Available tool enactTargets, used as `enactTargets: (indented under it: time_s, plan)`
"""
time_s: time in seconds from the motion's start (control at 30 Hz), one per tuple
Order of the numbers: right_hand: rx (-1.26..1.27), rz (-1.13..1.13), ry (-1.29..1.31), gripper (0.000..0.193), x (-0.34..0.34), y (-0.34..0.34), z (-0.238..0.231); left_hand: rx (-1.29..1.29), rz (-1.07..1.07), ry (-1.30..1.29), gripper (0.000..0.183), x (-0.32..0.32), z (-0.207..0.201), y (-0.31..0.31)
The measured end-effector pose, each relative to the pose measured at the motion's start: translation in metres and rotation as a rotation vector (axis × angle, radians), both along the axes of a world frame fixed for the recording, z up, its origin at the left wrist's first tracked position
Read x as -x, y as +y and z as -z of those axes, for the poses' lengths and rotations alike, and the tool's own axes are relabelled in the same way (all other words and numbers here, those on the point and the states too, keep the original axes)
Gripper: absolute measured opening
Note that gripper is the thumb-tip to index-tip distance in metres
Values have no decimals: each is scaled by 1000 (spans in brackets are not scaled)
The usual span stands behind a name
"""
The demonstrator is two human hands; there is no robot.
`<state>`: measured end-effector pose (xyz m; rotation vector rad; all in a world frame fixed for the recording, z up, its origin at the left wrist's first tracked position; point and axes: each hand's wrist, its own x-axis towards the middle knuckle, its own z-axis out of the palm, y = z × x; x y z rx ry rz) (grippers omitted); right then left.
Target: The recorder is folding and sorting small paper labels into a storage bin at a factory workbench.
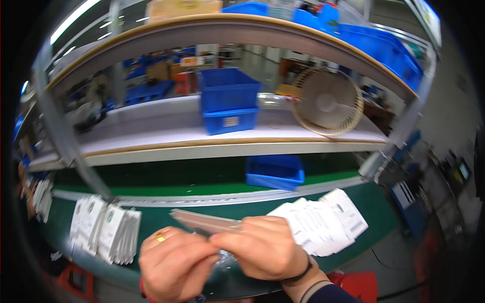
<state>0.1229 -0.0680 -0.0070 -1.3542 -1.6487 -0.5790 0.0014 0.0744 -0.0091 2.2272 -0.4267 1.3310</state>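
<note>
Both my hands meet low in the middle, above the green worktop [166, 270]. My right hand [260, 247] is closed on a thin, flat piece of greyish-brown card [202, 221], seen nearly edge-on and sticking out to the left. Pinched together, the fingers of my left hand [177, 262] touch the right fingertips just below the card; what they hold, if anything, is hidden. Small shiny clear bits [226, 258] show on the worktop behind the hands. To the right lies a fanned pile of flat white printed cartons [318, 224].
Stacks of white cartons [118, 235] stand at the left. Beyond the worktop, a blue bin [275, 171] sits on a green strip behind a metal rail [202, 199]. Above, a shelf [161, 126] carries stacked blue bins [230, 96] and a round fan [327, 103]. A red stool [356, 285] is at lower right.
</note>
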Motion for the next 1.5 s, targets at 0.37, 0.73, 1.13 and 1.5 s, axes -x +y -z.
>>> enactTargets:
  time_s: [0.37, 0.73, 1.13, 1.5]
  plan:
    - [-113, 47, 5, 23, -1, -7, 15, -34, 31, 148, 23, 10, -7, -15]
    - [-196, 35, 24, 16, -3, -7, 14, -33, 43, 189, 27, 8, -3, -12]
    - [-168, 32, 45, 9, -1, -4, 16, 3, 78, 161, 20, 10, -8, -11]
    - [-113, 28, -5, 22, -4, -10, 18, -71, 43, 157, 20, 9, -11, -14]
